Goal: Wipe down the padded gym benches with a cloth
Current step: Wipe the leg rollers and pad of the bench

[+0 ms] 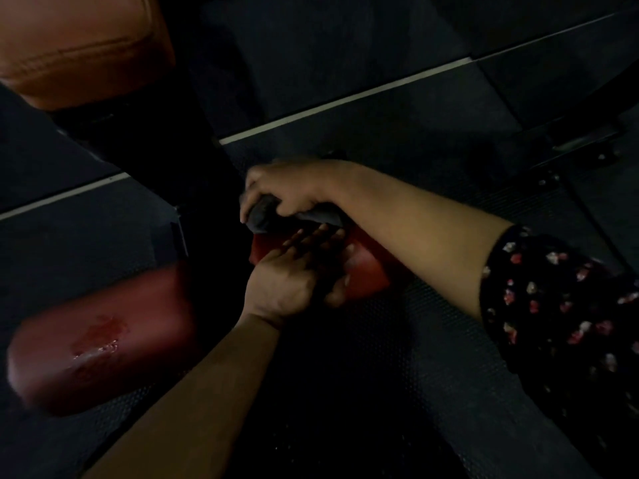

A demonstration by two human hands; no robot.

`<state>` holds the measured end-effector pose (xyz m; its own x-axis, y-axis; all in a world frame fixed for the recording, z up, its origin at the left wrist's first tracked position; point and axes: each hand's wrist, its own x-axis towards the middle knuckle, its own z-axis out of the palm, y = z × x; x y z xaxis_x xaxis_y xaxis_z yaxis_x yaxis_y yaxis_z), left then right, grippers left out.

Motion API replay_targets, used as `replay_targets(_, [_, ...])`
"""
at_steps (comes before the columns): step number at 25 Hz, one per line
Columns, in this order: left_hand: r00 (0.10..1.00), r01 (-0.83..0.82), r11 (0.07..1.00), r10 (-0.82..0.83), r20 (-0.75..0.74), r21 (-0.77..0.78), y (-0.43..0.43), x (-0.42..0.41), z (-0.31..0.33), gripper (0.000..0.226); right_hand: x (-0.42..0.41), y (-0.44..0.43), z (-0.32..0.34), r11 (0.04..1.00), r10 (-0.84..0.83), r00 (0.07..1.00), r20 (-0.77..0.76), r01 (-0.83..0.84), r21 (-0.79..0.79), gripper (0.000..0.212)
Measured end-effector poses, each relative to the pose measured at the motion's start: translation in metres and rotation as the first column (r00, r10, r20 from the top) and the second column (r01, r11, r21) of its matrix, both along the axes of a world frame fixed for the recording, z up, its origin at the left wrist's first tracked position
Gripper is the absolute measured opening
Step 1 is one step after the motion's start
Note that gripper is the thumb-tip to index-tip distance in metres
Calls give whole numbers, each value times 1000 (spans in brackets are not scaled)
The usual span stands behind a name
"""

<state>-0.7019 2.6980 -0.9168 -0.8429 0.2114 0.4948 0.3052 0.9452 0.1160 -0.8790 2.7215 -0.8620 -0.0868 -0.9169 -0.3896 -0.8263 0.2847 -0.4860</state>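
Cloth (263,219), gripped by right hand (294,188), meets far edge of red pad (370,271).

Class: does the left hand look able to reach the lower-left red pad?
Probably yes: the left hand merely rests on the middle pad, and only dark floor lies between it and the lower-left red pad.

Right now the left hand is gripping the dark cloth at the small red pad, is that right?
Not quite. The head view shows the right hand gripping the dark cloth at the small red pad; the left hand only rests on that pad.
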Motion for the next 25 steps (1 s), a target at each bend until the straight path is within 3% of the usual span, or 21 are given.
replay_targets(4, [1000,5,998,-5,6,69,2,-3,1,33,-36,33,-3,987,54,998,-20,-51,154,68])
replay_targets(7, [1000,-27,987,27,-2,156,5,-2,3,30,-66,93,-1,965,-101,990,-98,121,233,71])
replay_targets(9, [998,-56,984,62,-25,170,5,-1,2,30,-64,132,-4,949,-249,953,-170,276,156,75])
replay_targets(11, [995,-75,983,85,-55,167,5,1,-1,32,-37,167,-18,899,-434,869,-239,437,-43,84])
replay_targets(12, [994,-74,982,88,-70,174,5,2,-1,34,-17,180,-27,830,-557,794,-242,533,-163,86])
replay_targets(14, [994,-59,976,77,-82,208,6,0,0,33,34,201,-42,530,-837,537,-101,752,-392,81])
replay_targets(16, [996,-62,971,77,-55,232,3,-1,4,29,91,211,-53,231,-960,278,31,848,-477,78])
replay_targets(17, [995,-80,970,90,-38,229,3,-2,6,28,120,213,-59,139,-979,193,64,863,-486,77])
replay_targets(18, [993,-113,972,117,-8,205,4,-2,7,28,147,214,-70,44,-988,108,111,882,-469,76])
replay_targets(20, [972,-222,969,211,105,105,7,-1,9,36,190,208,-95,-199,-934,-81,348,926,-320,74])
replay_targets(23, [896,-307,952,293,332,-11,8,-1,19,52,205,177,-109,-446,-748,-240,618,872,-201,77])
replay_targets(25, [849,-286,958,255,463,-4,6,-4,26,63,201,145,-101,-584,-620,-408,670,811,-46,78])
